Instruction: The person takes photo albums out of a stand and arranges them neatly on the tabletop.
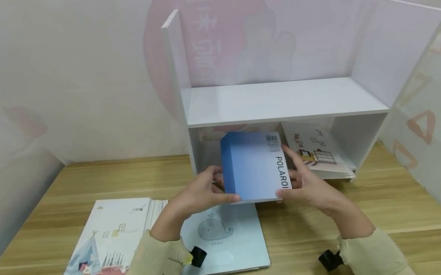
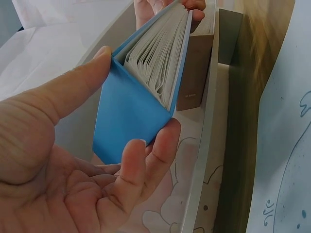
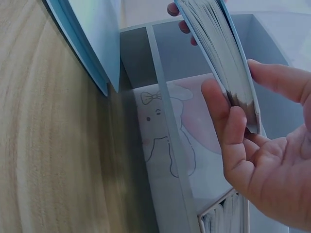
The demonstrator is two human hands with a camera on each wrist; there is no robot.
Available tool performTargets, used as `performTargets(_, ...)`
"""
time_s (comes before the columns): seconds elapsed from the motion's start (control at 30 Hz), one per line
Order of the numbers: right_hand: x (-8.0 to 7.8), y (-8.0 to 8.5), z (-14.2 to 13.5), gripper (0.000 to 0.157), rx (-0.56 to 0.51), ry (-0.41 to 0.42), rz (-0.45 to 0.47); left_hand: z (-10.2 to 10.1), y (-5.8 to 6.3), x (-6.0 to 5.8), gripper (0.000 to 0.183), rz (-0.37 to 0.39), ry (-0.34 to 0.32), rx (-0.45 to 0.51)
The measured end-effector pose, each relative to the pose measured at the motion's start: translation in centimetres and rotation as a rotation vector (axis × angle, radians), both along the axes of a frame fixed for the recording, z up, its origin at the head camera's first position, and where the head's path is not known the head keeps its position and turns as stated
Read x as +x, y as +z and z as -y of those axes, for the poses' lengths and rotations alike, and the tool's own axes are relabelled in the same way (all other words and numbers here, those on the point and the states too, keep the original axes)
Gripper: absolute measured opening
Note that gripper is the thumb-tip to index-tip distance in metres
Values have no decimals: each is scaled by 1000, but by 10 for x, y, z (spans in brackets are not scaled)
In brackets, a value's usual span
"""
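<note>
While both hands are gripping it, the blue book [image 1: 254, 166] is hanging in the air just in front of the lower opening of the white shelf [image 1: 284, 101], its cover turned toward the person and the word POLAROID running down its right side. The left hand [image 1: 199, 194] is clasping the book's left edge, thumb pressing along the bottom and fingers curling behind; in the left wrist view the thumb and a finger [image 2: 146, 160] are pinching the blue cover [image 2: 129, 114] with the page block fanning above. The right hand [image 1: 307, 184] is holding the right edge, fingers lying up along the spine side; in the right wrist view its fingers [image 3: 228, 126] are curling round the pages [image 3: 221, 53]. Inside the lower compartment an illustrated book [image 1: 318, 151] is leaning at the right. On the wooden table [image 1: 345, 214], below the hands, a pale blue whale book [image 1: 227, 237] is lying flat, and a tent-picture book [image 1: 105, 242] is lying just beside it at the left.
</note>
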State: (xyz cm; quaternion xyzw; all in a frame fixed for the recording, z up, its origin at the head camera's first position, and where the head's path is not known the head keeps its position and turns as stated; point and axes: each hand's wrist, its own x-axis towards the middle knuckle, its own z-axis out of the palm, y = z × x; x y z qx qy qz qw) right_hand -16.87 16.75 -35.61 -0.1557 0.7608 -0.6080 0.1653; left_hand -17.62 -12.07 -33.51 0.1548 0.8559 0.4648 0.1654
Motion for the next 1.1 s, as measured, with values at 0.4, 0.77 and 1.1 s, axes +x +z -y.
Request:
performTargets(0.4,3,6,-6,112,1,27,-28,-2,-1,2,89,8,-21,19)
performTargets(0.77,10,8,-12,112,21,29,-51,-6,-3,4,91,34,-45,52)
performTargets(1.1,17,11,-20,111,55,35,-70,-15,-4,9,87,27,-56,61)
